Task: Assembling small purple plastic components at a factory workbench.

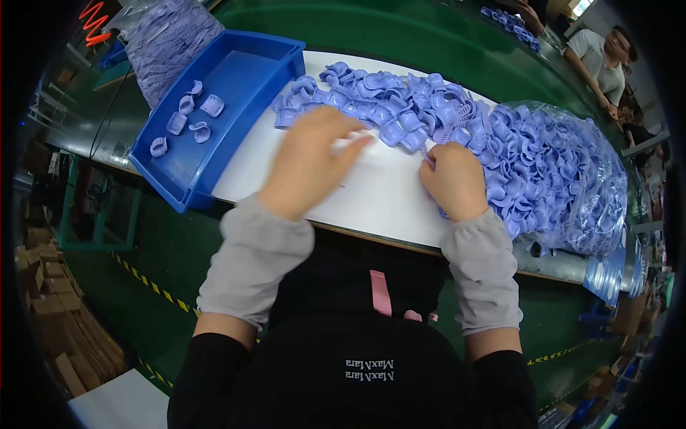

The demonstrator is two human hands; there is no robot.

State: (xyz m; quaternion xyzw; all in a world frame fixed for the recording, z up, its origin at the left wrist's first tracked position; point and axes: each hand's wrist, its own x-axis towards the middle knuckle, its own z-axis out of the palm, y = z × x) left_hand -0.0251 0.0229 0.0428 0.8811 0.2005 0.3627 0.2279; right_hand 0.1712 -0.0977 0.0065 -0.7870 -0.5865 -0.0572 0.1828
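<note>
Lavender pieces heaped along the white sheet

The curved lavender pieces lie in a loose, tangled heap on the white sheet over the tabletop, running along its far side and spilling from an open clear plastic bag on the right. Six more lie well apart from one another in the blue tray on the left, beside which stands another filled bag.

The left hand is over the sheet near the front of the heap, its thumb and forefinger spread apart; it is blurred, so I cannot tell whether it has hold of anything. The right hand is at the near edge of the heap, its fingers curled in with the thumb close to the forefinger (whether a piece is pinched there, I cannot tell).

To handle these well, I would draw single pieces from the loose front edge rather than dig into the middle, where the curved bands seem likely to hook together. A light pinch on one rim should free a piece without dragging its neighbours, and keeping the near strip of sheet open would leave both hands room to turn it
</note>
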